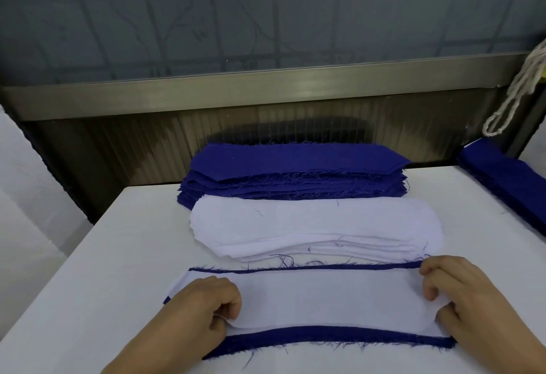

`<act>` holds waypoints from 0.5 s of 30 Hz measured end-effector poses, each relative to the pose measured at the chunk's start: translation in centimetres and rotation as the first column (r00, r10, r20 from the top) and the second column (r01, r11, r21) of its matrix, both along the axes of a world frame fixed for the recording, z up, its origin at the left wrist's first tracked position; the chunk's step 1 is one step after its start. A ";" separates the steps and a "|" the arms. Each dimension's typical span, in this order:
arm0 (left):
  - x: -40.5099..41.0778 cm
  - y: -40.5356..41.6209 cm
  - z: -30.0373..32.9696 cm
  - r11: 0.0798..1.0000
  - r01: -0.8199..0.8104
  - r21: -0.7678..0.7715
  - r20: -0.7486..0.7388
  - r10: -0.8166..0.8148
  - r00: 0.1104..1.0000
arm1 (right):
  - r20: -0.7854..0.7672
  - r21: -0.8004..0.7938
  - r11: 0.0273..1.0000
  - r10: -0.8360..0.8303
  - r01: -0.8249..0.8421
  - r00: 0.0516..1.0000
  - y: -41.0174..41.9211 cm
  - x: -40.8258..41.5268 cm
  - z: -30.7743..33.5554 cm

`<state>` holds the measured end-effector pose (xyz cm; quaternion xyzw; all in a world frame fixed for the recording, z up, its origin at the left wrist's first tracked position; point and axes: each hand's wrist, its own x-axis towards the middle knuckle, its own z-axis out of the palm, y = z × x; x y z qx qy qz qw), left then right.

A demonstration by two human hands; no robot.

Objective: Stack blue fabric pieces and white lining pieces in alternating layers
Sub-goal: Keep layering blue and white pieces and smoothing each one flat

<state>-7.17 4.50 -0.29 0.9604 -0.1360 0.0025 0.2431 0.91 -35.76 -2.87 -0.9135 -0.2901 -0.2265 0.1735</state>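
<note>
White lining piece (325,299) pinched between left hand (204,305) and right hand (461,294)

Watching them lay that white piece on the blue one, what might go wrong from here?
1. The white lining piece, pinched by the left hand and right hand, could land crooked on the blue fabric piece.
2. Its frayed threads may snag fingers.
3. The white lining pile lies close behind and could get dragged.

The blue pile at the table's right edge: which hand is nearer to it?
Right. The right hand pinches the white lining piece at its right end, below that blue pile; the left hand holds the opposite end, much farther.
</note>
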 end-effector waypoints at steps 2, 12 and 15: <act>-0.1 0.0 0.0 1.000 0.010 -0.030 -0.041 -0.011 0.999 | -0.006 0.010 1.000 -0.002 0.002 1.000 0.0 0.0 -0.1; 0.2 -0.8 -0.8 0.999 0.034 -0.008 0.012 -0.034 0.999 | 0.011 0.229 0.966 -0.126 0.120 0.992 -0.4 -0.1 0.5; 0.3 -1.4 -0.8 1.000 0.023 -0.015 0.059 -0.022 0.998 | 0.064 0.218 0.973 -0.084 0.069 0.994 0.6 -1.1 1.3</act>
